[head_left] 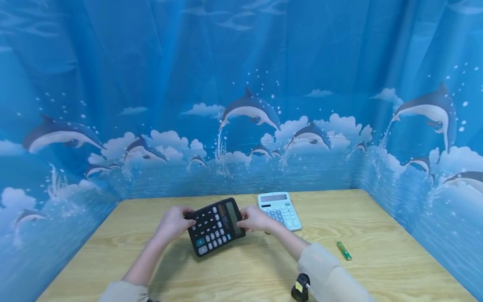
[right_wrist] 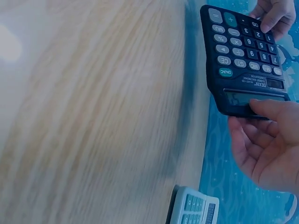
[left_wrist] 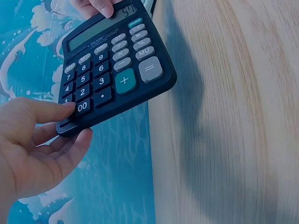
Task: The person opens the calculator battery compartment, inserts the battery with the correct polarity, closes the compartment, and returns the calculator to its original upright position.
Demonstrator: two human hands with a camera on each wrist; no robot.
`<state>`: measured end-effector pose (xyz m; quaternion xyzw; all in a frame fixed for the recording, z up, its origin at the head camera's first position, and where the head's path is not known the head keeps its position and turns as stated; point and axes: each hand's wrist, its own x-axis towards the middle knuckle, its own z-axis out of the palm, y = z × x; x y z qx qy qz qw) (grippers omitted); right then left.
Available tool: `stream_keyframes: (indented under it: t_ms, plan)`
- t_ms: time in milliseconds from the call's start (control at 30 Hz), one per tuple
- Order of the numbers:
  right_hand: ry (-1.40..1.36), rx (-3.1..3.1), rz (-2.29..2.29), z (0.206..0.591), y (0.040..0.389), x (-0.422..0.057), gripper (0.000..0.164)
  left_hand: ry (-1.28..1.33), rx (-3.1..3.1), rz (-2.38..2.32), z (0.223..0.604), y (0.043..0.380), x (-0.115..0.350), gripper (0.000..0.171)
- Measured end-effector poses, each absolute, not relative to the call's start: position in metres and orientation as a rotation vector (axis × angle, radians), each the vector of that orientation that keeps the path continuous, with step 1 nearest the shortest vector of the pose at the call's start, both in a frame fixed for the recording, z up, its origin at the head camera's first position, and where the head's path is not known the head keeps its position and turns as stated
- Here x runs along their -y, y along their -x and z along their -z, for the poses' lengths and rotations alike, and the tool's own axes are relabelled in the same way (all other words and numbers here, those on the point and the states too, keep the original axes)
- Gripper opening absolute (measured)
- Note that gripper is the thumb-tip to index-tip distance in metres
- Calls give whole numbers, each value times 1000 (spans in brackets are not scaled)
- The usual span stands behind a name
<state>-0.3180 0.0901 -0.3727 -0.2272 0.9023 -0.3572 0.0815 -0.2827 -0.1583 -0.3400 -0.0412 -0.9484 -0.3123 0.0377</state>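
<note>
The table (head_left: 226, 279) has its far edge against the blue dolphin curtain (head_left: 241, 172), and its left and right edges run along the curtain too. The black calculator (head_left: 211, 224) is up in the air over the wood, a bit left of the middle, and its shadow falls below it. There is a big stretch of wood on its left side and in front of it. On its right there is less room, because a light blue calculator (head_left: 280, 209) lies near the far edge, just beside the right hand (head_left: 256, 219). A small green thing (head_left: 344, 251) lies farther right. The black calculator's long way goes from hand to hand, with the screen end to the right and tipped a little away. Its keys face up toward the person. The left hand (head_left: 175, 224) pinches the bottom end, thumb on the keys. The right hand pinches the screen end, thumb over the screen.
</note>
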Motion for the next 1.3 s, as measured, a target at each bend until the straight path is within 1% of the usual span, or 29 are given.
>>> stream_keyframes:
  t_ms: [133,367,633,767,1000,1200,1300]
  plan:
    - [757,-2710,1081,376,317,-96,10,146,2890,942,340,281,153,33]
    - [739,-2732,1070,379,316,-106,5,227,2847,865,343,281,141,27]
    - [704,-2749,1055,379,313,-113,12,319,2792,729,344,278,129,25]
    - [704,-2766,1028,379,311,-116,12,371,2756,705,346,278,126,22]
    - [788,-2772,993,379,310,-123,12,445,2738,715,348,277,123,19]
    - [902,-2923,783,376,308,-129,8,566,2733,697,352,277,120,18]
    - [951,-2990,680,376,306,-132,9,618,2718,656,354,276,118,21]
